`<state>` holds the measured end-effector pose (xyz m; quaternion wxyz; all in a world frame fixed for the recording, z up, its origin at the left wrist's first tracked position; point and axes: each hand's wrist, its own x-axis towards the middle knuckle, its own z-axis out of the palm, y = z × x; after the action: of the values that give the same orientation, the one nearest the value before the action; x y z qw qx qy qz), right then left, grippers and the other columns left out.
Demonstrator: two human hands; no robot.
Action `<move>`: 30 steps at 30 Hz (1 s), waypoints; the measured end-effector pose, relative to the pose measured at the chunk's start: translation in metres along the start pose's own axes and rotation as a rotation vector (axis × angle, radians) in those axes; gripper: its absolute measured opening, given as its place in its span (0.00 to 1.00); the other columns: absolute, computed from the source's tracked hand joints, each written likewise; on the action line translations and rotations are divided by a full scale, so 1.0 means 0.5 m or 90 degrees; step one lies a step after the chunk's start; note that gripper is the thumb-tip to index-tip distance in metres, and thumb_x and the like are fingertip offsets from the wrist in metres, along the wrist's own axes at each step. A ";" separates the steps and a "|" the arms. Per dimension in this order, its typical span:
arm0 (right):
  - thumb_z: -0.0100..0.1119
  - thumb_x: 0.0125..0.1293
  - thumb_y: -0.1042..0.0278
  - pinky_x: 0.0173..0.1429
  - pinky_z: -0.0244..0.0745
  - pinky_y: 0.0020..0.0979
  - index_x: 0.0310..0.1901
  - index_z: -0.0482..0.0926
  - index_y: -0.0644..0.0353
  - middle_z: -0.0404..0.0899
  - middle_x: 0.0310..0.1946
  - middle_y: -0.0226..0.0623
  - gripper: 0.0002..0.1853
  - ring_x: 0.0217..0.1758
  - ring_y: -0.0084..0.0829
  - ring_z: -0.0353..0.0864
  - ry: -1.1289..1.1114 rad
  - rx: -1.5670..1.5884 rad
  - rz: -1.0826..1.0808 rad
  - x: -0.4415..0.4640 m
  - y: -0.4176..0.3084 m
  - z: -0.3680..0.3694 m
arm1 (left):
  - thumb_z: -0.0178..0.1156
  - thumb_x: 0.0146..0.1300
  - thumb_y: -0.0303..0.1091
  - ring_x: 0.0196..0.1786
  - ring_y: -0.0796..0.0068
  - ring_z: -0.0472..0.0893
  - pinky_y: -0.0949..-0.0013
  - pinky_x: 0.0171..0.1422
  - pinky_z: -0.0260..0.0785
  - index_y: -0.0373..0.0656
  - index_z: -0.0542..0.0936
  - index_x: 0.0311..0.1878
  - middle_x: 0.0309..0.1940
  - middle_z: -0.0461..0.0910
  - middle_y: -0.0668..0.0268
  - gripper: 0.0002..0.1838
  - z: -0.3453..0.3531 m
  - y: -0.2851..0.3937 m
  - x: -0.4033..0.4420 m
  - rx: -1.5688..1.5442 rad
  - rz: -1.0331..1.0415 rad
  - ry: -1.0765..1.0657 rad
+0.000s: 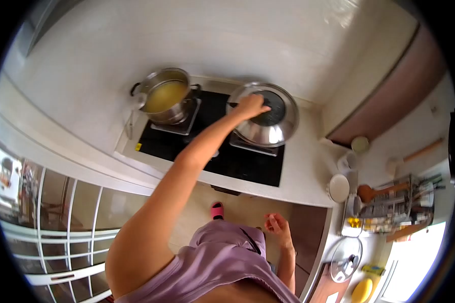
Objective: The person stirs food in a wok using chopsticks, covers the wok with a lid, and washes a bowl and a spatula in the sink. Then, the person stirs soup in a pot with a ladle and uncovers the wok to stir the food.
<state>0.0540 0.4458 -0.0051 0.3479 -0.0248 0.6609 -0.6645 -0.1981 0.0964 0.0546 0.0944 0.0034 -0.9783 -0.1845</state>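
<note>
My left hand (pixel 253 106) is closed on the handle at the middle of a large lid (pixel 280 132), which has a steel rim and a dark glass centre. The lid is over the right burner of the black cooktop (pixel 258 171); whatever is beneath it is hidden. On the left burner stands a steel pot (pixel 169 113), uncovered, with yellowish liquid inside. Low beside my body, my right hand (pixel 278 224) hangs in the air with loosely curled fingers, nothing visible in it.
Left of the pot lies a ladle-like utensil (pixel 131 123). A white bowl (pixel 338 188) and a mug (pixel 347 161) are on the right counter, near a utensil rack (pixel 409 202). A glass lid (pixel 346 260) leans farther down. White railing (pixel 68 232) is at left.
</note>
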 end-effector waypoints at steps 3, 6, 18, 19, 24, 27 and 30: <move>0.50 0.70 0.57 0.35 0.66 0.19 0.44 0.77 0.60 0.76 0.26 0.26 0.14 0.29 0.16 0.72 -0.036 -0.015 0.005 0.020 -0.018 0.062 | 0.59 0.57 0.55 0.43 0.51 0.80 0.51 0.45 0.73 0.35 0.78 0.36 0.37 0.81 0.49 0.26 0.011 -0.012 0.010 -0.037 -0.005 0.008; 0.49 0.70 0.58 0.34 0.66 0.19 0.43 0.77 0.60 0.76 0.26 0.27 0.14 0.29 0.16 0.73 -0.056 -0.025 0.001 0.041 -0.030 0.087 | 0.59 0.58 0.54 0.46 0.53 0.79 0.52 0.47 0.72 0.37 0.77 0.41 0.40 0.79 0.52 0.25 0.021 -0.028 0.017 -0.032 -0.020 0.014; 0.49 0.71 0.59 0.32 0.66 0.18 0.45 0.77 0.59 0.76 0.25 0.26 0.13 0.26 0.15 0.72 -0.036 -0.062 0.069 0.081 -0.067 -0.030 | 0.56 0.55 0.24 0.50 0.53 0.71 0.55 0.56 0.62 0.40 0.73 0.47 0.44 0.72 0.55 0.15 -0.193 -0.374 -0.473 0.072 -0.353 0.730; 0.49 0.71 0.59 0.32 0.66 0.18 0.45 0.77 0.59 0.76 0.25 0.26 0.13 0.26 0.15 0.72 -0.041 -0.063 0.071 0.096 -0.064 -0.022 | 0.56 0.54 0.23 0.52 0.52 0.70 0.54 0.57 0.61 0.40 0.72 0.50 0.47 0.72 0.54 0.18 -0.195 -0.437 -0.511 0.179 -0.408 0.730; 0.46 0.72 0.60 0.34 0.66 0.18 0.48 0.76 0.61 0.76 0.28 0.27 0.15 0.29 0.15 0.71 -0.326 -0.201 0.059 0.174 -0.116 0.150 | 0.58 0.53 0.22 0.58 0.49 0.67 0.55 0.60 0.61 0.39 0.70 0.54 0.54 0.70 0.51 0.23 -0.111 -0.758 -0.627 0.242 -0.493 0.576; 0.45 0.73 0.61 0.36 0.66 0.19 0.50 0.75 0.61 0.75 0.29 0.27 0.14 0.31 0.16 0.71 -0.403 -0.167 0.083 0.239 -0.118 0.301 | 0.60 0.54 0.25 0.51 0.51 0.75 0.57 0.54 0.67 0.40 0.73 0.50 0.45 0.78 0.54 0.18 -0.130 -0.827 -0.639 0.090 -0.525 0.260; 0.44 0.73 0.61 0.37 0.66 0.19 0.51 0.75 0.60 0.74 0.29 0.26 0.15 0.33 0.16 0.71 -0.449 -0.219 0.011 0.286 -0.103 0.474 | 0.60 0.58 0.31 0.40 0.53 0.79 0.56 0.44 0.70 0.43 0.75 0.43 0.33 0.81 0.57 0.10 -0.110 -0.870 -0.659 0.028 -0.461 0.350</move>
<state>0.0405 0.1648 0.0097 0.5498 -0.3041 0.6029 -0.4917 0.1235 -0.3151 -0.1130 0.2797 0.3963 -0.8564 -0.1768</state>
